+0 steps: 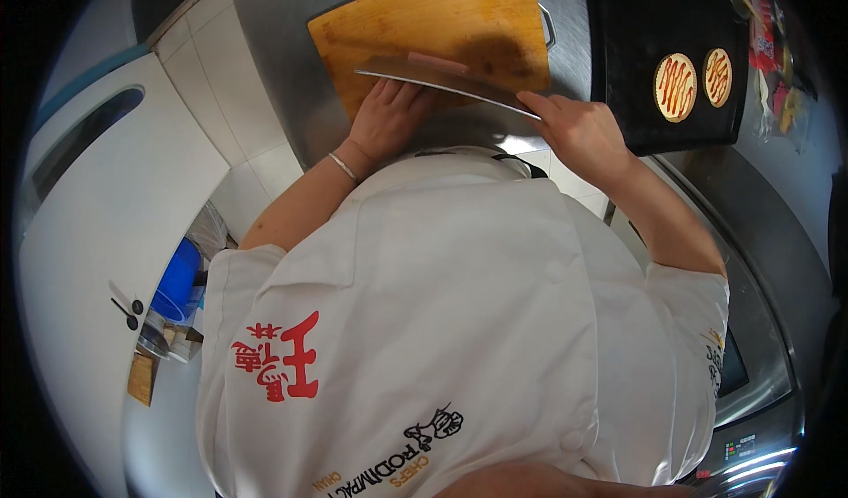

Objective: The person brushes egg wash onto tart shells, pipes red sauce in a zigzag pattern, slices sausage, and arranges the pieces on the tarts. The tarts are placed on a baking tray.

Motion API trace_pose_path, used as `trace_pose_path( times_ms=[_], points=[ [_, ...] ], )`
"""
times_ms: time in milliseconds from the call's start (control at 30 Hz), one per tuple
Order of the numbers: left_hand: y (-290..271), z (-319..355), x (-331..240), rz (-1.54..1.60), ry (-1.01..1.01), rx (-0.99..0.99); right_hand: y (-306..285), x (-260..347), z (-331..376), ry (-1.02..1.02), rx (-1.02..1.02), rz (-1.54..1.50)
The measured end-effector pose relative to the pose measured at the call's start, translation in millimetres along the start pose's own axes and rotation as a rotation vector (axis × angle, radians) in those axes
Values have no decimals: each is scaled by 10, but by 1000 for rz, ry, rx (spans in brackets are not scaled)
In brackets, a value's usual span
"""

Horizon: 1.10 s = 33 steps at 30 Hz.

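Note:
Both my hands are over a wooden cutting board [495,16] on a steel table. In my right hand [583,131] is the handle of a long knife [450,90], its blade slanting left across the near part of the board. Against the far side of the blade shows a short pink strip [437,62], perhaps sausage. My left hand [389,114] presses down at the near side of the blade, fingers held together. The knife hides its fingertips, so whatever lies under them cannot be made out.
A black tray [640,65] at the right bears two round pale pieces [676,87] with red zigzag lines. Beyond it hang plastic packages [777,83]. A metal loop handle [548,25] juts from the board. At the left are a white door [115,197] and a blue bucket [179,277].

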State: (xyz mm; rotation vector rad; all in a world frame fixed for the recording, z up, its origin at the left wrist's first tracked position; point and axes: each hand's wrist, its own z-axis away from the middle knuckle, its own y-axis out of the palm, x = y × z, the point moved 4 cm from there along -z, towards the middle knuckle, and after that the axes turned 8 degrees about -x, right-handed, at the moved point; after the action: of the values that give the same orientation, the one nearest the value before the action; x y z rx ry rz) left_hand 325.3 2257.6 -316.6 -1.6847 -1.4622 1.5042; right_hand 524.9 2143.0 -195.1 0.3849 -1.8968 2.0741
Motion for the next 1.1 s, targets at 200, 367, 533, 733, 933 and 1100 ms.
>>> trace_pose_path(
  times_ms=[200,367,533,733,933,1100],
  points=[
    [-19,-27,-11,1,-22,8,-14,4,-40,1,27,-16],
    [-20,-36,-18,14,-19,14,-15,-15,-60,41,116,-18],
    [-6,-23,-13,10,-27,33,29,-31,-75,27,93,-22],
    [-3,-28,-13,-6,-26,9,77,-74,-79,74,183,12],
    [-1,-39,-14,5,-22,1,127,-92,-91,87,200,34],
    [9,-49,-24,5,-37,-5,146,-71,-125,99,214,44]
  ],
)
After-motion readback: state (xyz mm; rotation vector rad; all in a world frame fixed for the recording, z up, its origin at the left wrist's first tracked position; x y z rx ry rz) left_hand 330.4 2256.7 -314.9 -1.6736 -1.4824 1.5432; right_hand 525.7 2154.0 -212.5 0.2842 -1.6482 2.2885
